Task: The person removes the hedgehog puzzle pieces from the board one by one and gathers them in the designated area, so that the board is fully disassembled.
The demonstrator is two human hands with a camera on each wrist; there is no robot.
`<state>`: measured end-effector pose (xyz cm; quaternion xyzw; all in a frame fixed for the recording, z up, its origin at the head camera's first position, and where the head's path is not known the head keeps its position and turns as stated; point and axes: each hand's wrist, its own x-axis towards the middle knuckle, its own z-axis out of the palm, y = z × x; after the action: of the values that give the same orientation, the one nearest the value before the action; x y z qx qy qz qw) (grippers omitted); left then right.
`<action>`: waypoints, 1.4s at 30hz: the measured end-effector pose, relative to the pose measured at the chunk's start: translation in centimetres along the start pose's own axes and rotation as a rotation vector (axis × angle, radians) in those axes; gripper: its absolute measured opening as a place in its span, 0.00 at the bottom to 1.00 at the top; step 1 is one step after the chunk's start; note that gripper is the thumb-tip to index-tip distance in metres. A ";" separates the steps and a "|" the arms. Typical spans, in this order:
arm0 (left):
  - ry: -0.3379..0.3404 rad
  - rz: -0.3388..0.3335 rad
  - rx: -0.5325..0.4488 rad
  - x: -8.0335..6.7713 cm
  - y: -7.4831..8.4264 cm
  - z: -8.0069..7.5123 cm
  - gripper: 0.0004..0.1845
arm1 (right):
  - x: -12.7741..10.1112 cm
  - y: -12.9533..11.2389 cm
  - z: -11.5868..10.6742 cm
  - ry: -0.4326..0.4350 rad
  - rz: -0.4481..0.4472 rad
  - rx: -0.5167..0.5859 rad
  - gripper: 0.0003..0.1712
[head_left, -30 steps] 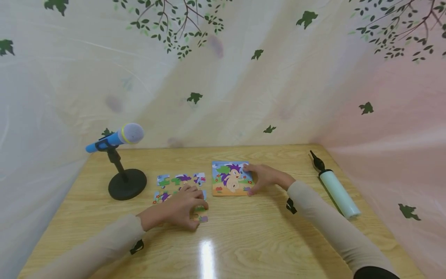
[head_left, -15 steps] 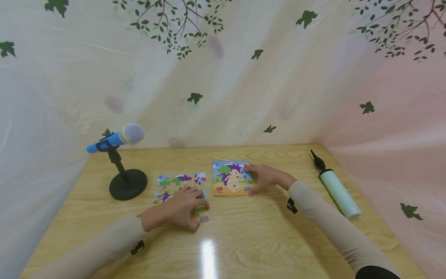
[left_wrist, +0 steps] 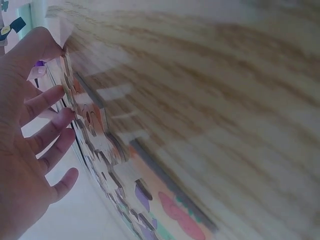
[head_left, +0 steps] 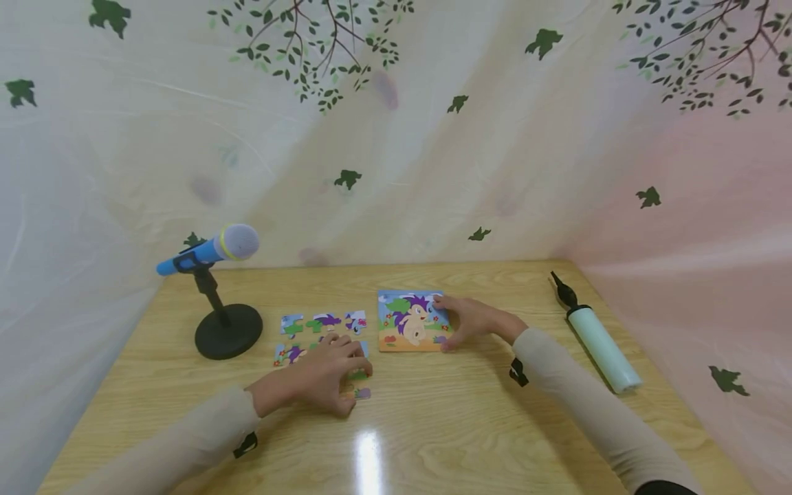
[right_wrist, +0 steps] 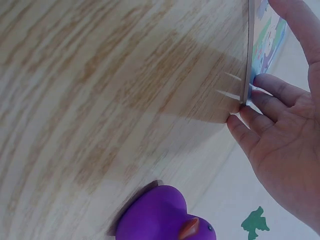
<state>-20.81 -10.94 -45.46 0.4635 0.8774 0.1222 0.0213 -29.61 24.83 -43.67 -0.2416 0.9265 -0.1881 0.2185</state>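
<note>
Several loose jigsaw pieces point(head_left: 355, 321) lie in spaced rows on the table, left of the middle. My left hand point(head_left: 318, 375) spreads over the lower rows and hides part of them. Its thumb and fingertips touch pieces, as the left wrist view shows, with the fingers loosely bent. To the right lies a square jigsaw board point(head_left: 408, 323) with a purple-spined hedgehog picture. At its right side my right hand point(head_left: 476, 320) rests, index finger near the upper corner and thumb near the lower one. In the right wrist view, fingertips touch the board's edge.
A blue toy microphone point(head_left: 207, 249) sits on a black stand point(head_left: 229, 332) at the left. At the right lies a pale green hand pump point(head_left: 603, 347) with a black nozzle. A purple toy duck point(right_wrist: 152, 217) shows in the right wrist view. A printed curtain hangs behind the table.
The scene sits slightly lower in the head view. Both hands, the pieces and the board keep their places relative to each other.
</note>
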 end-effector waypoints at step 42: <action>0.435 -0.198 -0.026 2.3 -4.1 -7.0 0.24 | 0.4 -0.6 -4.9 0.193 -0.090 0.071 0.56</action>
<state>-26.53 -12.63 -39.44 0.3378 0.9008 0.2277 -0.1505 -32.11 25.32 -39.40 -0.2560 0.9243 -0.2528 0.1277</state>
